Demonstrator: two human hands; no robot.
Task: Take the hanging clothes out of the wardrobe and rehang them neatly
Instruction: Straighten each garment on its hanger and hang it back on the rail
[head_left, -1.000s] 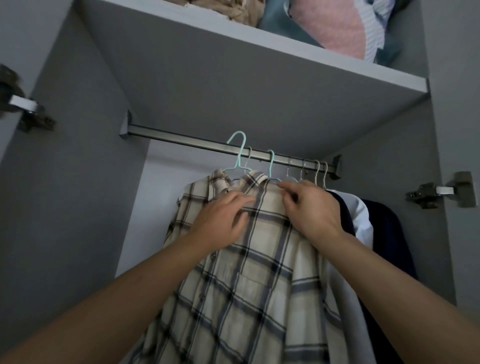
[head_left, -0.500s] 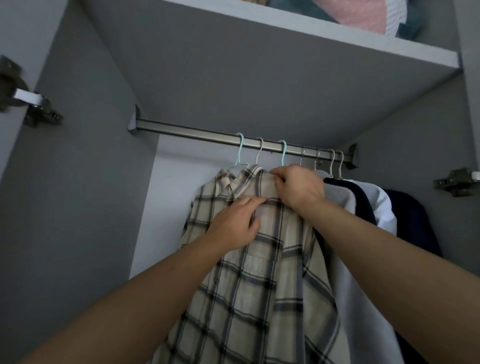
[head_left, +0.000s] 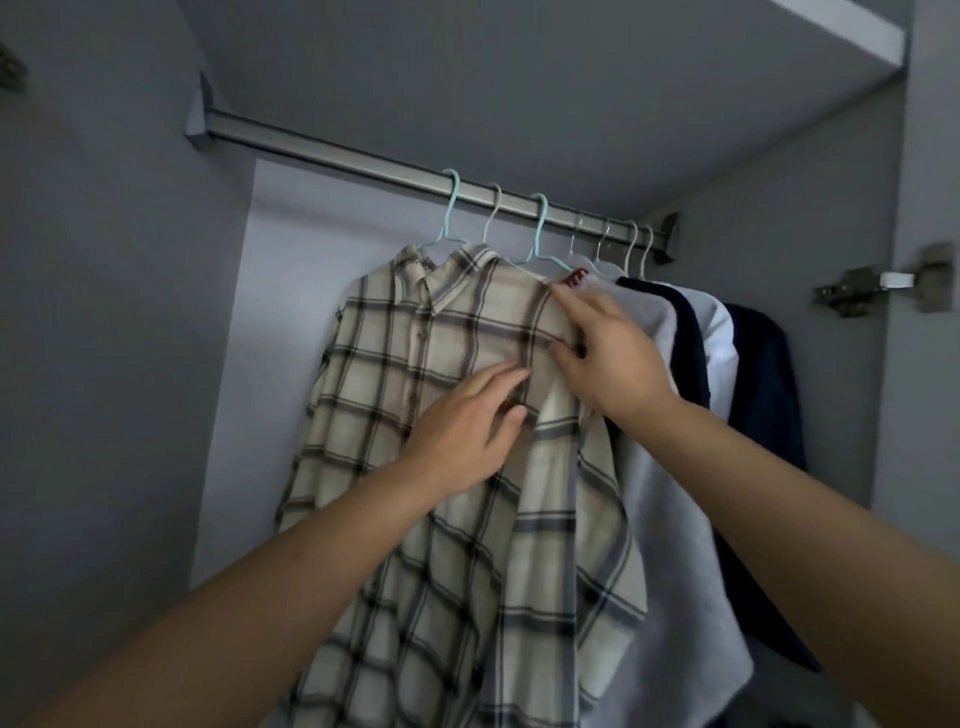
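A cream plaid shirt hangs on a pale teal hanger from the metal rail of the wardrobe. My left hand pinches the shirt's front fabric near the chest. My right hand grips the shirt's right shoulder area, thumb under the cloth. To the right hang a light grey garment, a dark navy one, a white shirt and another navy garment, each on its own hanger.
The wardrobe's grey left wall and the shelf underside enclose the space. The rail's left half holds no hangers. A door hinge sticks out at the right edge.
Both hands have slid down the plaid shirt from the collar to the chest and shoulder. The view has tilted down, hiding the folded clothes on the top shelf.
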